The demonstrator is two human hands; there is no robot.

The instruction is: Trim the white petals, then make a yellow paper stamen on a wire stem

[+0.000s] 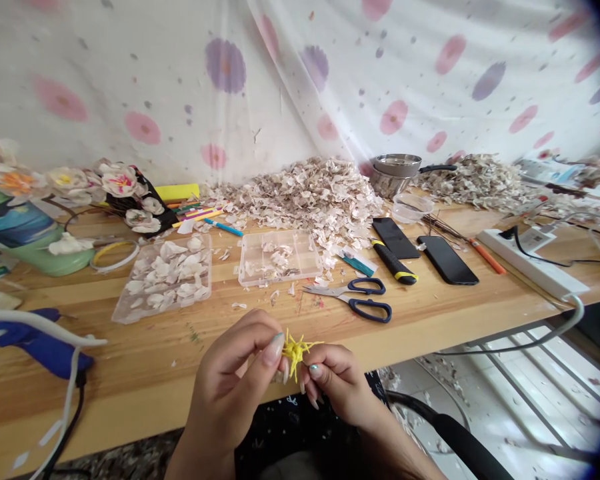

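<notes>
A small yellow flower stamen (295,349) with thin spiky strands sticking out all round is held over the table's front edge. My left hand (243,373) pinches it from the left between thumb and fingers. From the right, the closed thumb and fingers of my right hand (337,381) grip at its strands; the exact contact is partly hidden. Beyond my hands lie scissors (347,293) with dark blue handles, partly open. A clear tray (207,283) of pale petals and a divided clear box (280,267) with a few petals sit farther left.
A large heap of dried petals (320,193) covers the back. To the right are a black-and-yellow cutter (394,262), two phones (450,260), a metal pot (393,180) and a power strip (535,260). A blue glue gun (45,347) with cables stands left, near finished flowers (120,180).
</notes>
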